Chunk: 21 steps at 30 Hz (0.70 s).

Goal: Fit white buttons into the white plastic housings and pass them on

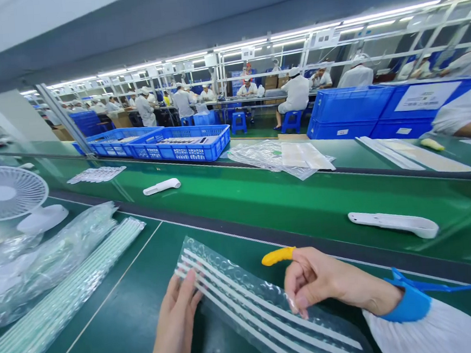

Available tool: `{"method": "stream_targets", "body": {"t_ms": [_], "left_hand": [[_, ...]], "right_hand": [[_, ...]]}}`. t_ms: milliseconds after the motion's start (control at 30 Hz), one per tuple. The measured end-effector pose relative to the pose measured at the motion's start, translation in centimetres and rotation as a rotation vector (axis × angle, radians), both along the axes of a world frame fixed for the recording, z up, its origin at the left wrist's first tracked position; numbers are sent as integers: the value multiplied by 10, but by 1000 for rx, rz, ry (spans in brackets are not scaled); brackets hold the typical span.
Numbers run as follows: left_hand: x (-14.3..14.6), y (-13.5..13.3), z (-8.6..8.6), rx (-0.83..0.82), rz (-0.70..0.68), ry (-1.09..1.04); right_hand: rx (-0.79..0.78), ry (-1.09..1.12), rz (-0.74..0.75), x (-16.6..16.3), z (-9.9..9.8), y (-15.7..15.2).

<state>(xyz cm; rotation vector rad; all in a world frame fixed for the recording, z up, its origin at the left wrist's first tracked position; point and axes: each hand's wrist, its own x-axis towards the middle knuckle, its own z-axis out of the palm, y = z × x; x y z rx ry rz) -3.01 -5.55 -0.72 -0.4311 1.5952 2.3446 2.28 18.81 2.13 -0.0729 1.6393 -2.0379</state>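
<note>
Bkgd was a long factory hall, w/ rows of co-workers [296, 93] in white under strip lights, a few on blue stools [292, 120]. Green conveyor belt [237, 195] ran across btwn far bench [345, 151] & near tabletop [120, 321]. Two white handle-shaped pcs [394, 224] lay on it, one twd the L, one twd the R, nearer the tabletop's far edge.

Clear bubble-film pack [245, 301] w/ white strips inside was held over the tabletop, slanting from near its far edge down to the R. L hand [176, 322] was part closed, thumb on top & fingers beneath, gripping the pack's L end. R hand [329, 280] was closed to a pinch on the film's far side, index finger in a yellow finger cot [278, 256] sticking out L, clear of the pack. Blue wrist strap [408, 299] was on the R wrist.

Along tabletop's L side lay a wrapped strip bundle [65, 298], crumpled clear bag [65, 249] next to it; white fan [6, 193] was twd the far L corner.

Far bench had open blue crates [176, 151] at L, white sheets [305, 156] on clear film by its near edge, stacked blue tubs [348, 105] twd the R.
</note>
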Motion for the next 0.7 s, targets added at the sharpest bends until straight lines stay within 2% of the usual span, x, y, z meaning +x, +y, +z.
{"method": "stream_targets", "body": {"t_ms": [100,267,400,500,600,700], "left_hand": [[-3,-4,1,60,-19,71],[-4,-3,-1,8,0,121],[0,4,-2,-70,-28,139],[2,11,0,-139,-75,169],[4,15,2,-188,-149,196],[6,17,3,-217,-218,196]], "right_hand": [[25,-29,17,3,-3,2],[110,-68,-40,15,-15,3],[250,-159,15,33,-24,5],[413,-195,106,43,-22,13],[707,16,95,37,-9,20],[973,432,-97,17,8,9]]}}
